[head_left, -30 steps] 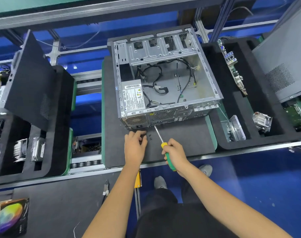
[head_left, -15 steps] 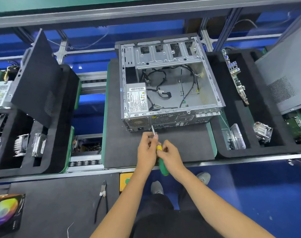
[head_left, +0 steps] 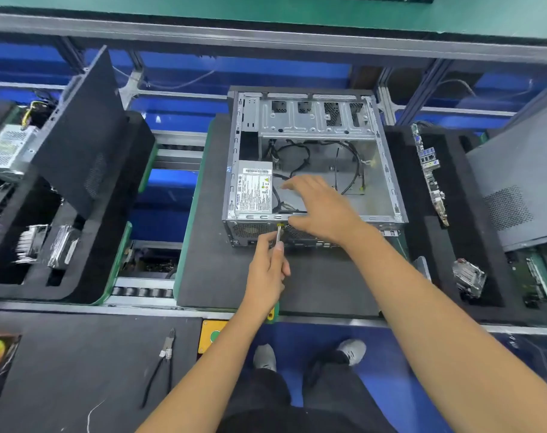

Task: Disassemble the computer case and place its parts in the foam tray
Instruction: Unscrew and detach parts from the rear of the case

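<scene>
The computer case (head_left: 313,170) lies open-side up on the dark mat (head_left: 222,270) at the centre of the counter, with foam trays to either side: the foam tray (head_left: 422,245) at 3 o'clock already holds a motherboard (head_left: 430,173) and a heatsink (head_left: 469,278). The power supply (head_left: 254,190) sits in the case's near-left corner, cables (head_left: 297,151) trailing across the floor of the chassis.

The left hand (head_left: 267,270) grips the screwdriver (head_left: 279,235), fingers curled round the shaft, tip set against the rear panel near the power supply's mounting. The right hand (head_left: 319,207) hovers over the case rim, fingers spread and relaxed, holding nothing.

Risks noted:
- The grip is far forward on the shaft. Poor leverage could let the tip slip out of the screw head and strip it.
- A freed screw could drop onto the mat or roll toward the conveyor gap at 9 o'clock.
- With the last mounting screw out, the power supply could shift; its cables may snag when it is lifted.
- The right hand reaches across sheet-metal edges, so a scrape is possible.
</scene>
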{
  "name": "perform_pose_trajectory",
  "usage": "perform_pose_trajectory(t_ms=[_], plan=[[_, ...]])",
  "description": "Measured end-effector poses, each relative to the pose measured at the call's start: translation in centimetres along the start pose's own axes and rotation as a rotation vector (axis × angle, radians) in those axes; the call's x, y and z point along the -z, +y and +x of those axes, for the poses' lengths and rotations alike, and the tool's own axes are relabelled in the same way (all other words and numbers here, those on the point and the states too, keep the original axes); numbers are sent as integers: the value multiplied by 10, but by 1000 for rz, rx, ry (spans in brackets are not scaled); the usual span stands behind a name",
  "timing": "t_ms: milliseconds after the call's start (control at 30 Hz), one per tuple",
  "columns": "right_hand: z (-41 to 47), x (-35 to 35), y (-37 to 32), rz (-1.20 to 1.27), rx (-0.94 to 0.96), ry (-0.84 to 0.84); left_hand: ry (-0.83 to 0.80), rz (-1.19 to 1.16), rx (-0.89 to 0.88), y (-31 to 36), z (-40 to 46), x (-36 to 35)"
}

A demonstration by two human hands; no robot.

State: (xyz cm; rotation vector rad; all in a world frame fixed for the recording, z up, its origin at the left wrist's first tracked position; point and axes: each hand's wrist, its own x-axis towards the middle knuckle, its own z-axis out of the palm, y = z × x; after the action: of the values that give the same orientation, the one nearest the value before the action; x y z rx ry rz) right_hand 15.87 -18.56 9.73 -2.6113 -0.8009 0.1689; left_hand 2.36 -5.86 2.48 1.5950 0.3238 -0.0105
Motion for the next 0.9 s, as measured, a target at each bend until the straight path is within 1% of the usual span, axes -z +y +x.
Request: perform_pose_trajectory(t_ms=[33,67,100,133,200,267,567,800,900], plan=[[9,2,5,-6,-2,-157,2,23,-11,1,1,0],[15,0,10,-6,-6,-277,2,38,-19,1,2,0],[17,-4,14,-6,2,-351,-2,52,-24,1,2,0],[18,-8,17,-29,24,-380,-8,70,-27,1,3,-1],[17,-16,20,-110,85,-358,-21,91,-22,2,4,-2],[16,-19,21,-146,103,-317,-17,65,-10,3,5,-4],[14,-17,18,-131,104,-300,8,2,20,-2,6,-4],[15,-14,18,-123,106,-310,16,73,-32,-10,10,-1],[14,-14,18,-130,104,-308,5,59,-20,-10,12,0]])
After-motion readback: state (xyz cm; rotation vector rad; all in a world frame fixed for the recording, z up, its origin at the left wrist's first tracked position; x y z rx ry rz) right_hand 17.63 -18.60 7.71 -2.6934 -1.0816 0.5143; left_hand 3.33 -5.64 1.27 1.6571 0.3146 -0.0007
